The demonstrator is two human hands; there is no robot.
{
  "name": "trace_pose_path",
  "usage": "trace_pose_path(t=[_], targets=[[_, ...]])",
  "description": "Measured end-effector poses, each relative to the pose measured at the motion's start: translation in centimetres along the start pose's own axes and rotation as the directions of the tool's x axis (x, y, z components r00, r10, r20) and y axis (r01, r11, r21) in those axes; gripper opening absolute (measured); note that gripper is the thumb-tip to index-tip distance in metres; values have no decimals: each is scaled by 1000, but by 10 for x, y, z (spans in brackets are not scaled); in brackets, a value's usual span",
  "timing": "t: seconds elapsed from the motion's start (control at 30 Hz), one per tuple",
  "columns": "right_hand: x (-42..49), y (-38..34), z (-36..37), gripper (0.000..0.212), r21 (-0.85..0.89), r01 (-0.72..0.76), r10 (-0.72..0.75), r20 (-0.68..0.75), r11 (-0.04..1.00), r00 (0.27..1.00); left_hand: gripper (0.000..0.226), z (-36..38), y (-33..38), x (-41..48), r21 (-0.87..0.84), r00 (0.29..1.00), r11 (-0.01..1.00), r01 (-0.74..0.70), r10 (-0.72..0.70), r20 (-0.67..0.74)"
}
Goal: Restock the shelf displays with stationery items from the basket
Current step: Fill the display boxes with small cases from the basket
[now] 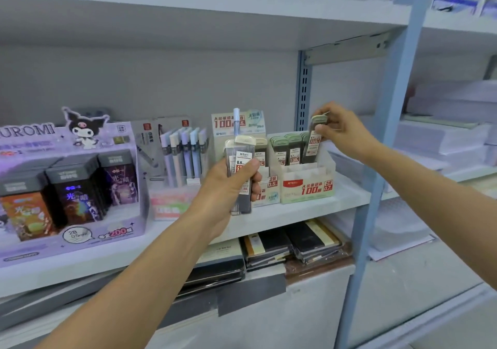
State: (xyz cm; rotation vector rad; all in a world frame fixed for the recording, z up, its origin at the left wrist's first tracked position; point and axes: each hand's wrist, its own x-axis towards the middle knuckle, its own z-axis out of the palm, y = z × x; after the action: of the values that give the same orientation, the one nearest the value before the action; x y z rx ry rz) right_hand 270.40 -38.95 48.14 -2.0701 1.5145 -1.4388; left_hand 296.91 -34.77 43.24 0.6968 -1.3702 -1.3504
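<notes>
Head view, centre of the frame: the left hand (231, 184) grips a small stack of cream-capped 0.5 pencil-lead cases (240, 160), fingers curled round them, in front of the white shelf (304, 210). Right of centre, the right hand (340, 129) pinches one green-capped lead case (312, 140) by its top, its lower end inside the 0.7 display box (306, 187). A Kuromi display (67, 187) stands at lower left.

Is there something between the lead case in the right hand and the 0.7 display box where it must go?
Nothing visible does. The right hand pinches the lead case by its top, above the right end of the 0.7 display box; its lower end is beside the green-capped cases. The left hand holds 0.5 cases aside.
</notes>
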Motion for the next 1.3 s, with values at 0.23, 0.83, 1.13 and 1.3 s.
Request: trace_pose_path(t=[0.23, 0.83, 1.13, 1.3], targets=[[6, -5, 0, 28, 89, 85, -87, 18, 992, 996, 12, 2, -4, 7, -15, 1000, 1000, 3, -4, -11], [5, -6, 16, 18, 215, 8, -21, 59, 977, 998, 8, 4, -7, 3, 4, 1000, 1000, 13, -13, -22], [6, -9, 34, 16, -69, 89, -79, 135, 994, 988, 8, 5, -6, 4, 21, 1000, 999, 27, -27, -5], [3, -11, 48, 27, -147, 63, -57, 49, 987, 997, 8, 3, -7, 2, 44, 999, 998, 44, -44, -4]])
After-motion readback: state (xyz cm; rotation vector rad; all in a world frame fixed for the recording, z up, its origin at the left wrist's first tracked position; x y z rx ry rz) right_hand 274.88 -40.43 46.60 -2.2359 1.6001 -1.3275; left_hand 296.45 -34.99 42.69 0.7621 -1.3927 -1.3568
